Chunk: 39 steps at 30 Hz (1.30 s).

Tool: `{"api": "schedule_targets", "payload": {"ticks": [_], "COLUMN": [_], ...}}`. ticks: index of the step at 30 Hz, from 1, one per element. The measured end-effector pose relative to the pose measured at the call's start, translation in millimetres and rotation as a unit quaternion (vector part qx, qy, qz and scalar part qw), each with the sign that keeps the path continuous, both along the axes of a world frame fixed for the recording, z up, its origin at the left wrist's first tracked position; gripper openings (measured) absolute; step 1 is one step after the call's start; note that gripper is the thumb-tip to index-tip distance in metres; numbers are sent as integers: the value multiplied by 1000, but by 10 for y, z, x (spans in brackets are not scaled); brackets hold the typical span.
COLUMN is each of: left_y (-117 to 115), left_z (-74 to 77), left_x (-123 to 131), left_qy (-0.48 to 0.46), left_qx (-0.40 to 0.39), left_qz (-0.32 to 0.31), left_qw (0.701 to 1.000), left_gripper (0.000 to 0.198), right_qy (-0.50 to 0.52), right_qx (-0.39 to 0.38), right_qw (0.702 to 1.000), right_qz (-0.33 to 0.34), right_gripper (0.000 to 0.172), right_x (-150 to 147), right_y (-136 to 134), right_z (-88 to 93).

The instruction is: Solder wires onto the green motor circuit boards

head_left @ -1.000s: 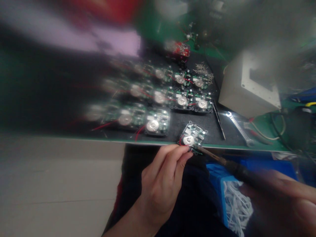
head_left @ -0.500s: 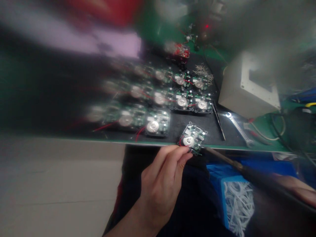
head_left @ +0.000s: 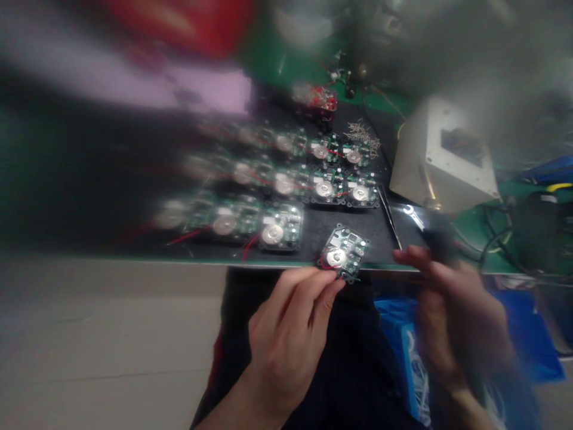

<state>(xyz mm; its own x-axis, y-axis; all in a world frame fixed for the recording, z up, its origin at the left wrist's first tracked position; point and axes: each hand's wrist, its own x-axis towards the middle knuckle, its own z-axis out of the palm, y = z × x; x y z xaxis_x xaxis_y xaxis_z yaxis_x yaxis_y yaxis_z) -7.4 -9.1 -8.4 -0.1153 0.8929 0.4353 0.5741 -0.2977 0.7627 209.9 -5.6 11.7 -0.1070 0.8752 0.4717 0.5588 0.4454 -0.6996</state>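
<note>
My left hand (head_left: 290, 328) pinches the lower edge of a circuit board (head_left: 347, 245) in a dark frame, tilted at the bench's front edge. A round silver disc and red wires show on that board. My right hand (head_left: 465, 304), smeared by motion, is closed round the dark handle of a soldering iron (head_left: 430, 194). The iron points up and away, in front of the white metal box (head_left: 416, 155). Tweezers (head_left: 390, 218) lie on the mat between the two hands. A wrench (head_left: 414, 216) lies behind my right hand, partly hidden.
Rows of similar circuit boards (head_left: 323, 190) cover the mat behind and to the left. A pile of small pins (head_left: 363, 137) lies behind them, near a red container (head_left: 324, 98). Below the bench on the right, a blue bin (head_left: 394, 313) holds white strips. Cables (head_left: 496, 233) run at right.
My right hand has come up and inward, swinging the soldering iron from pointing at the board to pointing upward by the box. My left hand keeps its hold on the board.
</note>
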Motion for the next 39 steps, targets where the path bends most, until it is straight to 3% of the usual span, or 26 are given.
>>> {"api": "schedule_targets", "payload": {"ticks": [5, 8, 11, 22, 29, 39], "left_y": [4, 38, 47, -18, -46, -26], "left_z": [39, 38, 18, -8, -91, -86], "left_x": [55, 106, 118, 43, 39, 100], "left_qy": [-34, -58, -51, 96, 34, -50], "left_qx": [26, 37, 30, 90, 69, 59], "left_qz": [-12, -39, -29, 14, 1, 30], "left_qw": [999, 997, 998, 991, 997, 997], "left_gripper": [27, 26, 23, 33, 41, 30], "right_qy": [10, -13, -13, -58, -49, -41], "right_qx": [16, 2, 0, 4, -12, -22], "right_qw": [999, 998, 998, 997, 998, 998], "right_qz": [44, 66, 69, 50, 40, 41], "right_gripper": [78, 84, 87, 81, 80, 81], "right_x": [-211, -246, -244, -227, -227, -230], "right_y": [219, 219, 206, 203, 206, 179], "right_z": [-158, -193, -207, -213, -223, -231]}}
